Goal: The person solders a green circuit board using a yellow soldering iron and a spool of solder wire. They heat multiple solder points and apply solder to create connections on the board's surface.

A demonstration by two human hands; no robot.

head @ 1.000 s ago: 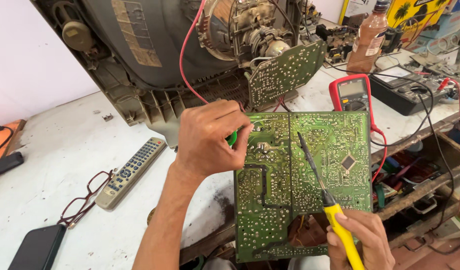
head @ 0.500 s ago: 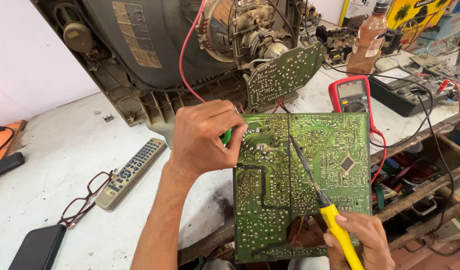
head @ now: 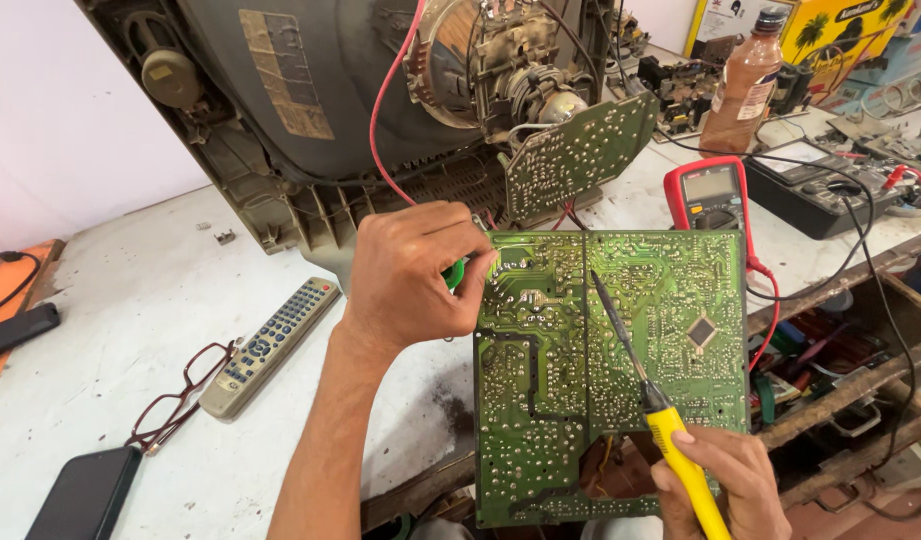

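White table [head: 130,300] taken up at rear by opened television chassis [head: 310,110]. Green circuit board [head: 610,370] propped at near table edge, solder side up. Left hand [head: 415,275] closed on board's upper-left corner, small green tool [head: 456,272] pinched in grip. Right hand [head: 725,480] clamped round yellow soldering iron [head: 650,400], tip laid on board centre. Judged best: board kept braced, tip held on one joint only, neighbouring pads not bridged. Red multimeter [head: 710,195] behind board; remote [head: 270,345], glasses [head: 180,395] at left.
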